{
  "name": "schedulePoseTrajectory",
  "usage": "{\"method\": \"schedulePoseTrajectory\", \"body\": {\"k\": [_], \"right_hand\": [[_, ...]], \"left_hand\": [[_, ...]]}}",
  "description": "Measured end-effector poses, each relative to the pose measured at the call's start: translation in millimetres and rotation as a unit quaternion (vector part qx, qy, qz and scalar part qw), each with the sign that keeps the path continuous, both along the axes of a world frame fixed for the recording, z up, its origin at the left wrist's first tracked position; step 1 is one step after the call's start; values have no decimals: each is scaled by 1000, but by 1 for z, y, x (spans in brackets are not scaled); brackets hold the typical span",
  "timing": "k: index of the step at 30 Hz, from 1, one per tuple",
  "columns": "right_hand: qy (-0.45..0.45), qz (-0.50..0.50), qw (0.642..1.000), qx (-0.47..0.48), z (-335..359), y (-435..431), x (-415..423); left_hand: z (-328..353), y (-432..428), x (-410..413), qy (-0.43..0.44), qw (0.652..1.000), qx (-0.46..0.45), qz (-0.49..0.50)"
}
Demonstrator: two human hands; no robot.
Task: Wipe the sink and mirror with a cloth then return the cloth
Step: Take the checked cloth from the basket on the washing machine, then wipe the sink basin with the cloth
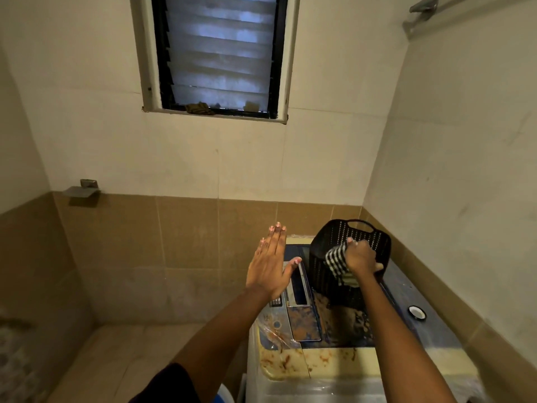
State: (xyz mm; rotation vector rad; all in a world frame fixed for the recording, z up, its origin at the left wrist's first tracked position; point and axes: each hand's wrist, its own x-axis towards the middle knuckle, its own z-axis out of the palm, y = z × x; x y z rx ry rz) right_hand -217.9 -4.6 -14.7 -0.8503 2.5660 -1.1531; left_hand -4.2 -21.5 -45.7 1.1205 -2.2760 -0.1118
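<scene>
Two bare forearms are seen nearest the lens, reaching out over a stained washing machine [334, 356]. On its lid, toward the far wall, a black perforated basket [348, 257] is stood tilted. The right hand [360, 257] is closed in a fist around a black-and-white checked cloth [337, 261], which is held at the basket's open mouth, partly inside. The left hand [268, 264] is held flat and fully spread to the left of the basket, above the machine's control panel; nothing is grasped by it. Neither sink nor mirror is shown.

Whether the cloth is being fetched or returned cannot be told. In either case the basket looks light and liable to shift, so it would best be steadied by the free hand and the cloth moved clear of the rim.

Counted: one cloth, one basket, one machine, one louvred window [218, 53], one small round cap [417, 312] to the right of the basket.
</scene>
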Motion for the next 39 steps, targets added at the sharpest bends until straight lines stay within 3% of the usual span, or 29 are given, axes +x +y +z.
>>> {"method": "schedulePoseTrajectory", "body": {"k": [2, 4, 6, 7, 8, 11, 14, 17, 19, 20, 21, 22, 24, 27, 29, 31, 34, 36, 39], "right_hand": [[19, 44, 995, -83, 17, 5, 24], [23, 116, 983, -142, 29, 8, 52], [33, 206, 963, -167, 35, 9, 84], [35, 251, 952, -173, 37, 11, 104], [38, 293, 938, -179, 37, 13, 127], [33, 416, 894, -164, 27, 23, 201], [-4, 533, 831, -161, 2, 42, 288], [-50, 601, 782, -157, -25, 57, 372], [-145, 626, 751, -156, -33, 86, 439], [-239, 605, 742, -165, -37, 94, 456], [-362, 581, 713, -150, -40, 109, 486], [-482, 562, 663, -114, -48, 125, 517], [-619, 535, 575, -9, -61, 158, 573], [-676, 557, 477, 74, -68, 212, 646], [-680, 579, 440, 91, -68, 257, 690], [-652, 618, 430, 85, -66, 298, 726], [-586, 653, 477, 52, -71, 349, 778], [-546, 674, 495, 47, -76, 373, 803], [-520, 695, 493, 67, -84, 407, 833]], "left_hand": [[0, 0, 9, 60, 995, 82, -3], [10, 4, 23, 167, 962, 216, -5], [22, 8, 42, 322, 869, 376, 15], [27, 8, 57, 382, 816, 433, 28], [30, 9, 78, 412, 786, 460, 30], [24, 17, 153, 421, 753, 505, 23], [12, 46, 238, 436, 748, 498, 40], [3, 85, 319, 528, 740, 403, 106], [-1, 122, 382, 568, 735, 338, 150], [-1, 132, 396, 580, 732, 328, 145], [0, 153, 422, 587, 728, 317, 157], [1, 176, 450, 593, 725, 310, 164], [8, 227, 498, 580, 734, 301, 188], [12, 297, 561, 527, 756, 301, 246], [12, 344, 597, 505, 761, 289, 287], [12, 386, 624, 484, 760, 266, 341], [6, 448, 664, 449, 748, 224, 435], [-4, 485, 685, 458, 715, 204, 487], [-22, 534, 715, 468, 671, 177, 547]]}}
